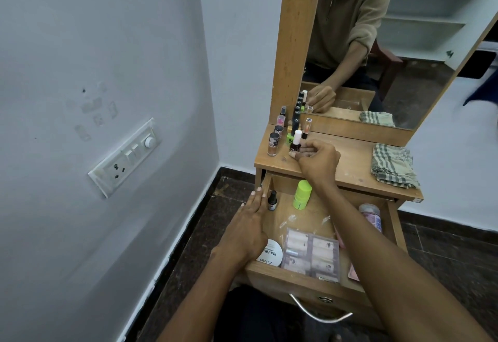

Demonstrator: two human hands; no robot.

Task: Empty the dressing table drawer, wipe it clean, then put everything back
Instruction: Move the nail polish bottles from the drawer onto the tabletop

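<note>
The drawer (320, 274) is pulled out, with things inside. The left hand (249, 229) lies flat and spread on its left edge. The right hand (318, 162) pinches a small dark bottle (295, 145) standing on the tabletop (347, 163).

A light-brown wooden dressing table (347, 161) stood against pale grey-white walls, its open drawer (301, 274) of the same wood. A cloth (393, 166) checked in dark grey and cream lay on the top. A dark maroon nail polish bottle (296, 144) wore a white cap; another bottle (273, 144) was coppery with a silver cap. Inside the drawer sat a neon-green container (302, 194), a black-capped bottle (272, 200) and a white round tin (270, 256) with black lettering. The floor (215, 220) was dark mottled brown.
</note>
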